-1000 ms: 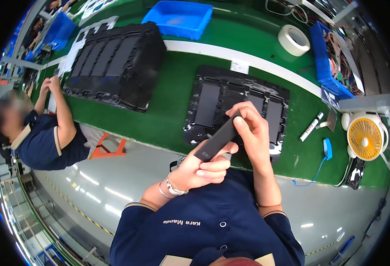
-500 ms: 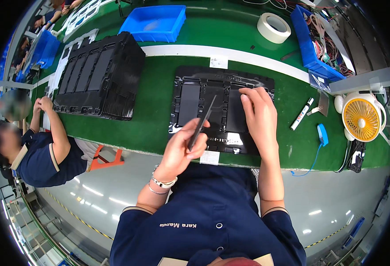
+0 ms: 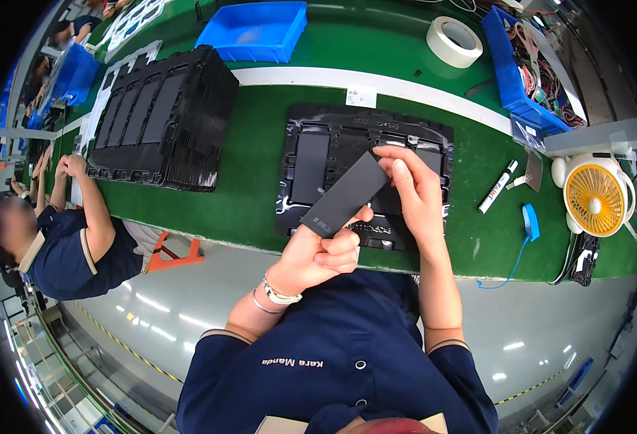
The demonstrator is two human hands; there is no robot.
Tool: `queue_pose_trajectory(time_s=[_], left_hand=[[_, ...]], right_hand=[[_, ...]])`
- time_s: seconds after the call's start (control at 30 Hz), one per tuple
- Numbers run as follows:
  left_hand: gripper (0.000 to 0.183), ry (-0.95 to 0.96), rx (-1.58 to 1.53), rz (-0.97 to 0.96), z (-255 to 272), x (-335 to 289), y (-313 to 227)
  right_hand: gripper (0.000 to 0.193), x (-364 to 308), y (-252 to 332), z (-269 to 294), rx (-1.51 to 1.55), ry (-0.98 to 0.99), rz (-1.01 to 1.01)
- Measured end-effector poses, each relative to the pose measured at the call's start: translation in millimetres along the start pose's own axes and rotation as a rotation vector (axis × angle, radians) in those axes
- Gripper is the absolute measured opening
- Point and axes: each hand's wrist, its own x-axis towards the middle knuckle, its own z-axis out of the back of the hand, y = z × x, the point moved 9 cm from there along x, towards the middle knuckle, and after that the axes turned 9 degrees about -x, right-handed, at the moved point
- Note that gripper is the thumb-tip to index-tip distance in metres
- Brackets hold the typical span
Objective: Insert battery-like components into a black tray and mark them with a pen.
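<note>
A flat black rectangular panel (image 3: 349, 194) is held tilted above the tray, its broad face turned up with a small pale mark near the lower end. My left hand (image 3: 318, 257) is closed round its near end. At its far end, the thumb and fingers of my right hand (image 3: 418, 192) grip the corner. Beneath lies a black moulded plastic tray (image 3: 412, 126) with long slots. Another black panel (image 3: 309, 163) sits in the tray's left slot. The held panel and my right hand partly hide the middle and right slots.
A tall stack of black trays (image 3: 202, 123) stands left. Behind are a blue bin (image 3: 253, 52), a tape roll (image 3: 453, 42) and a blue box of cables and scissors (image 3: 503, 72). A marker (image 3: 498, 186) and a yellow fan (image 3: 593, 206) are right. A co-worker (image 3: 72, 249) sits left.
The panel has turned from edge-on to face-up in my left hand. My right hand has moved from the tray's right slot onto the panel's far end.
</note>
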Motion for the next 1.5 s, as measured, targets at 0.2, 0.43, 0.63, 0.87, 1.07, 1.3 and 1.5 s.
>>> queue_pose_trajectory(time_s=[0.2,0.43,0.63,0.87,1.07,1.3,1.5], left_hand=[[0.039,-0.160,0.103,-0.035,15,1,3],[0.042,-0.287,0.342,0.076,39,-19,37],[0.029,-0.274,0.789,-0.247,22,-38,5],[0.021,-0.320,1.151,-0.413,11,-44,-21],[0.019,-0.357,1.190,-0.483,9,-46,-32],[0.018,-0.368,1.269,-0.497,1,-36,-29],[0.029,-0.307,1.846,-0.714,-45,-34,-14]], right_hand=[[0.024,-7,-2,-19,0.344,0.189,-0.113],[0.022,12,-11,11,0.164,0.102,-0.156],[0.025,20,-6,-15,-0.190,0.251,-0.134],[0.027,15,29,-8,-0.604,0.005,0.218],[0.022,-11,3,101,-1.074,-0.164,0.070],[0.031,-27,-63,162,-1.566,0.029,-0.011],[0.015,-52,26,113,-0.600,-0.176,0.069]])
